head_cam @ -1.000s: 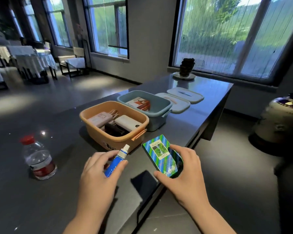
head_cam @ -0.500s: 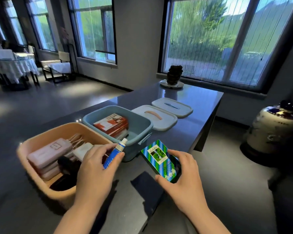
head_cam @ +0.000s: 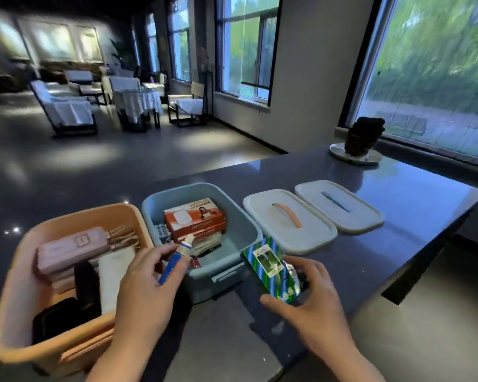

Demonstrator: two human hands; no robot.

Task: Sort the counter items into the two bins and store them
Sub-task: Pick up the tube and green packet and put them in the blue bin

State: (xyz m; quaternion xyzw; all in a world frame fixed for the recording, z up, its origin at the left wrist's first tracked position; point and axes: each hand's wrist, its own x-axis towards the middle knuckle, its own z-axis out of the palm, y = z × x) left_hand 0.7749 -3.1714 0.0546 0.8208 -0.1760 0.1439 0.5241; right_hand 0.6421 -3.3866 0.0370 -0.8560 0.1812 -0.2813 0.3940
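A blue-and-white tube (head_cam: 177, 260) is gripped by the left hand (head_cam: 146, 288) over the blue bin's (head_cam: 226, 277) near rim. A green-and-blue striped box (head_cam: 273, 271) is held in the right hand's (head_cam: 309, 296) curled fingers (head_cam: 276, 301), just right of that bin.

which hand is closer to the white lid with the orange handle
Right. The right hand, holding the striped box, sits just in front of the lid. The left hand, holding a blue tube, is beyond the blue bin.

Left hand (head_cam: 146, 288) gripping a blue tube (head_cam: 175, 261) over the blue bin (head_cam: 224, 274), right hand (head_cam: 309, 296) holding a green striped box (head_cam: 271, 271) beside it, orange bin (head_cam: 11, 346) sitting left, two white lids (head_cam: 315, 232) lying right
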